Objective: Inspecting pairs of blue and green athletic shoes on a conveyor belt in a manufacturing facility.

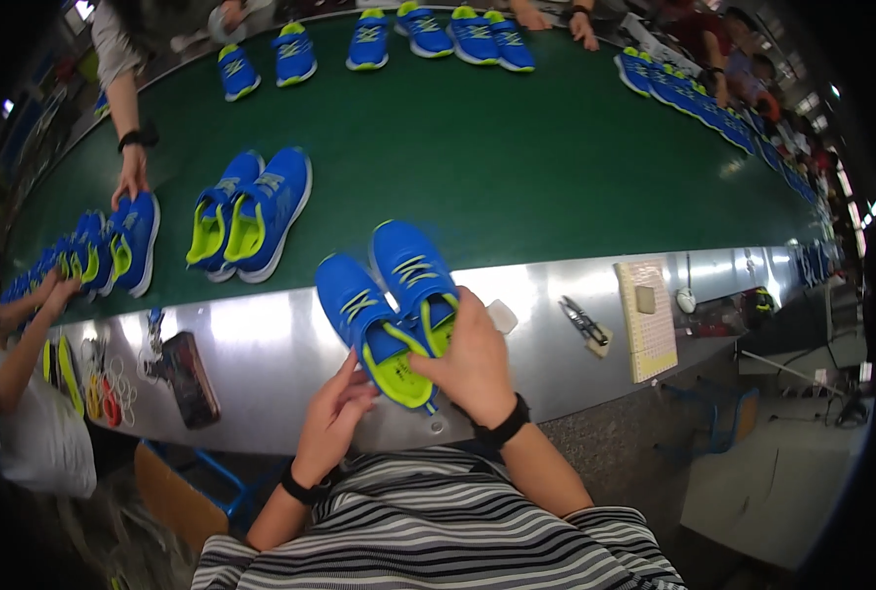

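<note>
Two blue sneakers with lime-green linings and laces are side by side in front of me, toes pointing away, over the near metal edge of the table. My right hand (pixel 469 362) grips the right sneaker (pixel 405 258) around its heel opening, the thumb reaching across toward the left sneaker (pixel 342 292). Beside that left sneaker's outer heel is my left hand (pixel 334 418). Its fingers are loosely bent and apart, with the tips against the shoe's side. The far sides of both heels are hidden by my right hand.
Another blue pair (pixel 278 211) stands on the green surface (pixel 556 167) to the left. Beyond it, a co-worker's hand (pixel 131 177) touches a row of shoes. More sneakers (pixel 426 31) line the far side. A phone (pixel 190 379), nippers (pixel 583 320) and a yellowish pad (pixel 646 339) lie on the metal edge.
</note>
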`<state>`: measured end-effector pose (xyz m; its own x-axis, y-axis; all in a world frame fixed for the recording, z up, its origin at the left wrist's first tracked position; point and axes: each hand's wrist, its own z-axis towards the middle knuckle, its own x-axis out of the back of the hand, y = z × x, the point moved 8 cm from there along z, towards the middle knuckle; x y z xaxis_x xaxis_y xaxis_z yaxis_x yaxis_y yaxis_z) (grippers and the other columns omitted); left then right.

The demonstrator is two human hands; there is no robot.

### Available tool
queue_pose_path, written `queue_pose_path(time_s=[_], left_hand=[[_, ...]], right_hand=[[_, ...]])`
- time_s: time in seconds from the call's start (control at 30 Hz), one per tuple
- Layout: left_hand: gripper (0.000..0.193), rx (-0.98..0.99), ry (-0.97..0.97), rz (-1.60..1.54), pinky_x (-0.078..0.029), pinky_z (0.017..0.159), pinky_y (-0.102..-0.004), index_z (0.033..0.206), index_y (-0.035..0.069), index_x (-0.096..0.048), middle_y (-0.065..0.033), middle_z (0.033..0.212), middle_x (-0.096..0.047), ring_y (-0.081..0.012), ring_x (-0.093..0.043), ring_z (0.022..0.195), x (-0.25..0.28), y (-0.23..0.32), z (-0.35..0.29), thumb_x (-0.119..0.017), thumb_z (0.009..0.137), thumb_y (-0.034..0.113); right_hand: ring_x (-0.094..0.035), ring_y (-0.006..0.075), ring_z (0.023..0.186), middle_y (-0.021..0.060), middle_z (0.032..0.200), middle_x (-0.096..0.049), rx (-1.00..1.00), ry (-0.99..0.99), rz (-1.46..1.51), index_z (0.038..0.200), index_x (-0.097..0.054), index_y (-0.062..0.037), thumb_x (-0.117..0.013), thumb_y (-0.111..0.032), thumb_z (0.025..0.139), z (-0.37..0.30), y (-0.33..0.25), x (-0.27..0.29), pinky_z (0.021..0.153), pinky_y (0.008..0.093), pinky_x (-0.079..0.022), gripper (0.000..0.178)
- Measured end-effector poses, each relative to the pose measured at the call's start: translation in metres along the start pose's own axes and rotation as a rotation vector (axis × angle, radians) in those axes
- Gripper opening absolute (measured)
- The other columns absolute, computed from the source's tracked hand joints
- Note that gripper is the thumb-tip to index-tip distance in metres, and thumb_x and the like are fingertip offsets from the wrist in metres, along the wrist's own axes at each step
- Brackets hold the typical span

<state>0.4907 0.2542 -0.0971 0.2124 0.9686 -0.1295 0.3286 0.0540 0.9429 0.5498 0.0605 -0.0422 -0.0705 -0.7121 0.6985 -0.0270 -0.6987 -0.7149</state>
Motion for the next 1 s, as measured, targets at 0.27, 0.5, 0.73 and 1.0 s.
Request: queue_pose_path(time_s=[0.27,0.5,0.73,1.0], left_hand=[[0.036,-0.159,0.142,0.468,-0.05,0.082,-0.028,0.125,-0.001,-0.057,-0.0124,0.115,-0.063,-0.0174,-0.061,0.103,0.039,0.053,0.021,-0.06,0.091,0.009],[0.03,-0.443,0.404,0.704,-0.049,0.082,-0.0302,0.118,-0.001,-0.061,-0.0117,0.11,-0.067,-0.019,-0.063,0.098,0.129,0.11,0.053,-0.062,0.091,0.011],[0.044,-0.742,0.765,1.19,-0.048,0.088,-0.0364,0.124,0.005,-0.057,-0.0187,0.115,-0.059,-0.033,-0.059,0.104,0.215,0.161,0.107,-0.067,0.085,0.024],[0.066,-0.072,0.4,0.617,-0.049,0.081,-0.0314,0.134,0.0,-0.049,-0.0126,0.102,-0.064,-0.0201,-0.062,0.091,0.294,0.084,0.178,-0.071,0.081,0.034]], right_hand=[[-0.067,0.0384,0.082,0.0221,0.09,-0.067,0.142,0.274,0.033,0.11,-0.056,-0.0019,-0.082,-0.027,0.053,0.084,0.068,0.106,0.077,0.0404,-0.054,0.067],[-0.057,0.031,0.116,0.0224,0.126,-0.057,-0.122,0.529,-0.194,0.129,-0.05,0.0025,-0.085,-0.035,0.061,0.17,0.251,0.303,0.097,0.0386,-0.045,0.085],[-0.061,0.017,0.098,0.0099,0.109,-0.063,0.154,0.473,0.132,0.12,-0.056,-0.0018,-0.071,-0.02,0.084,0.204,0.194,0.289,0.087,0.0293,-0.048,0.044],[-0.061,0.0235,0.095,0.0182,0.107,-0.062,-0.082,-0.535,0.411,0.141,-0.028,0.0061,-0.068,-0.058,0.08,0.165,-0.053,-0.126,0.082,0.0328,-0.05,0.097]])
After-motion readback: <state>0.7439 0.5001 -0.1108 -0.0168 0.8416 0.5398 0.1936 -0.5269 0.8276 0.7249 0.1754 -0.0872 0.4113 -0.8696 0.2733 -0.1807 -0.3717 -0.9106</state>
